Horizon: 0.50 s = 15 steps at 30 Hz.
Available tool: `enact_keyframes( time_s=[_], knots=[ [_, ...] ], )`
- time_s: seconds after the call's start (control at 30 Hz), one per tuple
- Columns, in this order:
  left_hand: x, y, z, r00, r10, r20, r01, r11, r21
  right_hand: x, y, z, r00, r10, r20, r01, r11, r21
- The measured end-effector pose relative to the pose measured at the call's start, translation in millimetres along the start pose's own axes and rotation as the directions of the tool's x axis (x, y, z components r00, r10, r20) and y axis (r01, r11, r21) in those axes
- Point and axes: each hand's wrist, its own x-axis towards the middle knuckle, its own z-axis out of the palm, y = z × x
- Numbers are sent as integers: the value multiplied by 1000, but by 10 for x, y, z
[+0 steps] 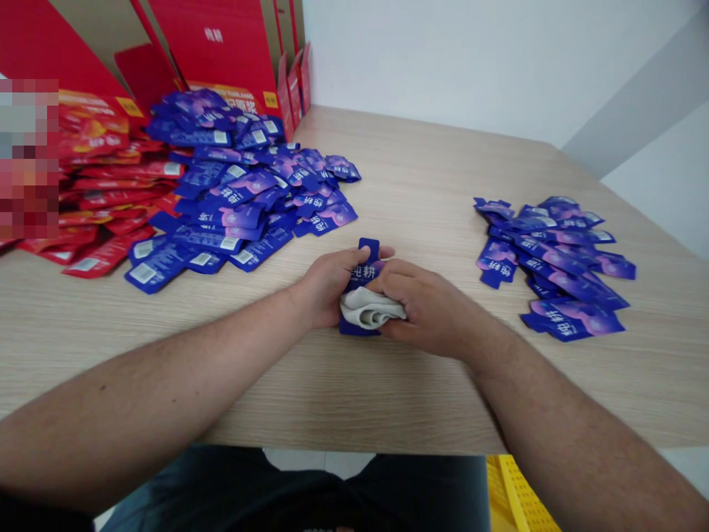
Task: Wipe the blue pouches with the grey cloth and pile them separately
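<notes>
A blue pouch (362, 273) with white characters is upright in the middle of the view, above the table's near part. My left hand (326, 284) is closed on its left side, thumb on the front. A folded whitish cloth (368, 307) lies against the pouch's lower front, gripped by my right hand (424, 307), whose fingers are bent round it at the right. The pouch's dark blue bottom edge shows below the cloth.
Blue pouches (238, 192) are heaped at the left beside red pouches (111, 199). Behind them stand red boxes (221, 44). Another pile of blue pouches (554, 258) lies at the right of the wooden table (410, 162). A yellow crate (521, 495) is below the near edge.
</notes>
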Motion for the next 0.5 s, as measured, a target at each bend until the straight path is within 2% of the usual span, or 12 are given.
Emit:
enact_keyframes(
  time_s=[0.1, 0.17, 0.23, 0.3, 0.37, 0.43, 0.5],
  knots=[
    [15, -6, 5, 1000, -15, 12, 15, 1000, -20, 1, 31, -18, 992, 82, -99, -87, 995, -50],
    [38, -22, 10, 1000, 0, 10, 0, 999, -43, 6, 59, -28, 968, 160, -194, -180, 979, -93],
    [53, -35, 12, 1000, 25, 2, -25, 998, -55, 11, 70, -32, 949, 202, -242, -234, 966, -113],
    [49, -37, 6, 999, 40, -7, -40, 999, -37, 11, 56, -28, 964, 175, -200, -197, 976, -95],
    [33, -26, -2, 999, 42, -10, -43, 999, -2, 8, 26, -18, 992, 93, -83, -97, 994, -44],
    [18, -13, -6, 999, 32, -8, -32, 999, 12, 5, 5, -8, 1000, 25, 5, -25, 1000, 2],
    [16, -10, 0, 1000, 9, 3, -9, 1000, -6, 6, 14, -5, 999, 39, -24, -39, 999, -15]
  ],
)
